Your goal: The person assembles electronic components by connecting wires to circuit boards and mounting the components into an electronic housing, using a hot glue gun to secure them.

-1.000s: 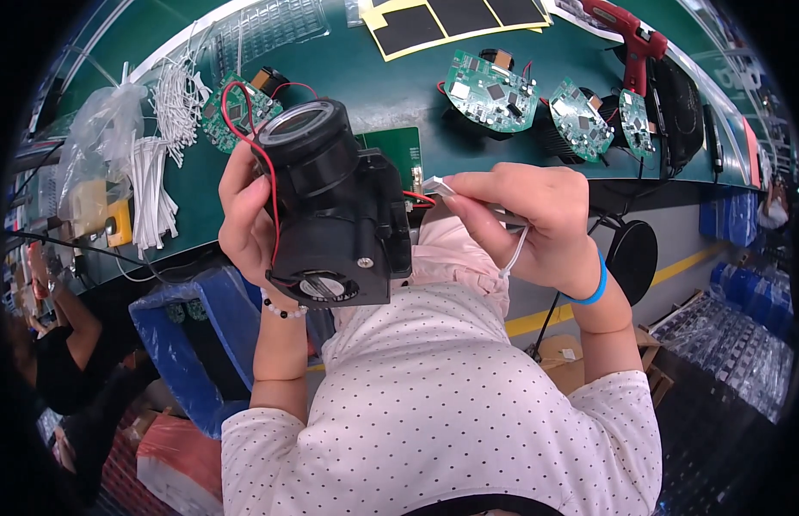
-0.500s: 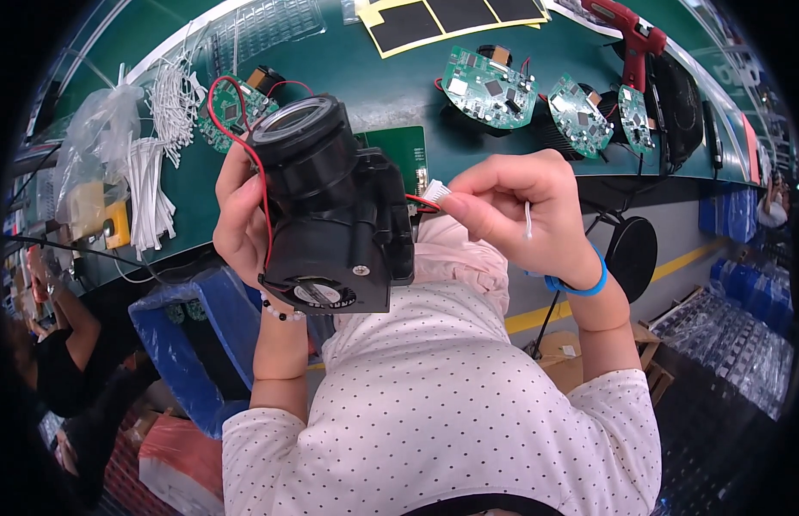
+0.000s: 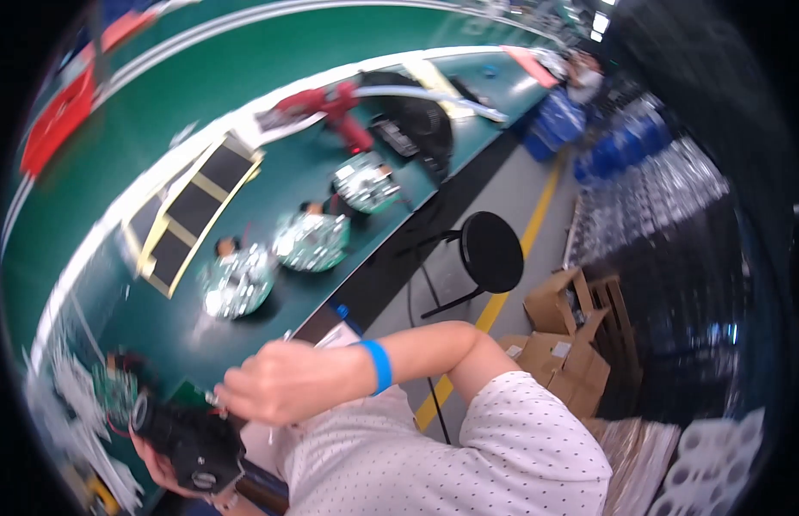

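Note:
At the lower left, a black lens module with a fan housing [image 3: 193,447] is gripped by my left hand [image 3: 161,469], whose fingers wrap its far-left side and underside. My right hand [image 3: 283,384] is closed beside the module, its fingertips pinched at a small white connector [image 3: 212,398]. A thin white bit sticks up from behind this hand, too blurred to name. Part of a green board [image 3: 188,394] shows between the module and my right fingers. A blue band [image 3: 379,366] circles my right wrist.
Several green circuit boards [image 3: 311,241] sit along the bench, near a red glue gun [image 3: 339,116] and a black bag [image 3: 421,129]. Yellow-edged black sheets [image 3: 193,215] lie behind. A black stool [image 3: 492,252] and cardboard boxes [image 3: 563,365] stand on the floor at right.
The view has swung right, so the module and both hands now appear at lower left. My left hand keeps the module; my right stays pinched beside it. The picture is blurrier.

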`<state>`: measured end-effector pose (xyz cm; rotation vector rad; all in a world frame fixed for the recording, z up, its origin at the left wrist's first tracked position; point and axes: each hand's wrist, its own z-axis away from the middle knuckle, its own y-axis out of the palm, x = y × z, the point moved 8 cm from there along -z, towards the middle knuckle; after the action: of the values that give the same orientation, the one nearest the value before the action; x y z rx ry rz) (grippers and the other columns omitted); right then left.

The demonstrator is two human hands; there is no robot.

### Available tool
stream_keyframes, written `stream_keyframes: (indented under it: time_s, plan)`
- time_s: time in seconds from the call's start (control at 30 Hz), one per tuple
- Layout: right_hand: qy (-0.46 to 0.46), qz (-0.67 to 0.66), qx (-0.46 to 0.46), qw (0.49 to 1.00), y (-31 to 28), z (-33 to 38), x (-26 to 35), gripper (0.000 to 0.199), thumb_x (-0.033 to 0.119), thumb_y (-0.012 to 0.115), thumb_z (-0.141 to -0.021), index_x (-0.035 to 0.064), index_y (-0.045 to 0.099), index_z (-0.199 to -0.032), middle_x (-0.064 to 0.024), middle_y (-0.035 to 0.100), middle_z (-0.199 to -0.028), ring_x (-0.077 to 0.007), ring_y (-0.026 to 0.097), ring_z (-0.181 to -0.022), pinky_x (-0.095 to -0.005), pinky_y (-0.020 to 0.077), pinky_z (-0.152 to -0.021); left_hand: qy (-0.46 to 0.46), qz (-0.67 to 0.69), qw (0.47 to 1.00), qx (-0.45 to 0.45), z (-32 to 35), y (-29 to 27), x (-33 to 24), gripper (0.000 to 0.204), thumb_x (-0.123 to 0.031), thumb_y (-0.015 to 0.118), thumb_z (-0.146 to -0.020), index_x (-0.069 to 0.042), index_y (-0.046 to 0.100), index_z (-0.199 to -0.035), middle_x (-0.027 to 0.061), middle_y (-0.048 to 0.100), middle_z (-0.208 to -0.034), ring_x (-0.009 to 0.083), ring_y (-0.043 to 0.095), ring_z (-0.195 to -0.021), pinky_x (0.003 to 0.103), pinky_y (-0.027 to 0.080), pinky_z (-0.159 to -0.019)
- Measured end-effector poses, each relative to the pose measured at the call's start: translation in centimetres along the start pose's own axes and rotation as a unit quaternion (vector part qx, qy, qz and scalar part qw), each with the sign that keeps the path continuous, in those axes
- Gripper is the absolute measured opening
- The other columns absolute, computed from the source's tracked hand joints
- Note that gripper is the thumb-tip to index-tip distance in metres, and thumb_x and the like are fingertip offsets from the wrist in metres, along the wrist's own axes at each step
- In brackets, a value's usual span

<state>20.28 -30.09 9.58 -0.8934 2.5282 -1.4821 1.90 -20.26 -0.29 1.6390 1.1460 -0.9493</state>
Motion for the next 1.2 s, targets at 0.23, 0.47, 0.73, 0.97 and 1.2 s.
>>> stream_keyframes:
  time_s: [0.23,0.47,0.73,0.97,1.2]
  plan:
    - [-0.01,0.045,0.052,0.998,1.3,0.0,1.0,0.026,0.009,0.054,-0.067,-0.0115,0.054,-0.083,-0.0084,0.043,-0.06,-0.016,0.05,-0.045,-0.0276,0.039,-0.036,0.277,-0.227,0.924,0.131,0.6,4.7,-5.4,0.086,-0.008,0.078,-0.053,0.0,0.03,-0.124,0.0193,0.037,-0.127,0.0342,0.038,-0.116,0.045,0.028,-0.1]
    - [-0.035,0.063,0.088,0.994,1.3,-0.4,0.5,0.016,0.01,0.053,-0.065,-0.0057,0.05,-0.067,-0.0075,0.04,-0.06,-0.0164,0.05,-0.047,-0.0282,0.0392,-0.037,0.293,-0.222,0.918,0.149,0.4,4.9,-5.4,0.089,-0.012,0.08,-0.053,0.0,0.03,-0.125,0.0192,0.037,-0.127,0.0345,0.038,-0.116,0.045,0.028,-0.1]
    - [0.095,-0.271,0.012,0.958,1.7,-0.4,-2.8,0.011,0.009,0.054,-0.07,-0.001,0.056,-0.066,-0.0125,0.052,-0.059,-0.0291,0.052,-0.052,-0.0358,0.0416,-0.046,0.292,-0.233,0.921,0.109,0.6,5.1,-4.8,0.082,-0.016,0.076,-0.06,0.001,0.029,-0.125,0.0208,0.036,-0.128,0.034,0.039,-0.116,0.043,0.031,-0.099]
    - [0.113,-0.381,0.036,0.917,3.0,-1.6,-1.2,0.016,0.012,0.056,-0.072,0.0009,0.057,-0.06,-0.0134,0.053,-0.053,-0.0317,0.051,-0.051,-0.0377,0.0385,-0.045,0.299,-0.215,0.927,0.076,1.0,1.6,-5.3,0.059,-0.014,0.067,-0.069,-0.001,0.035,-0.118,0.0244,0.036,-0.124,0.0389,0.043,-0.11,0.048,0.038,-0.092]
    - [0.14,-0.351,0.096,0.921,2.3,-1.2,-1.3,0.013,0.006,0.058,-0.07,0.0012,0.054,-0.059,-0.0109,0.051,-0.052,-0.0257,0.05,-0.044,-0.0314,0.0376,-0.041,0.142,-0.093,0.985,-0.028,0.7,0.7,-3.8,0.047,-0.009,0.047,-0.071,0.009,0.042,-0.114,0.019,0.043,-0.119,0.0298,0.045,-0.109,0.04,0.033,-0.098]
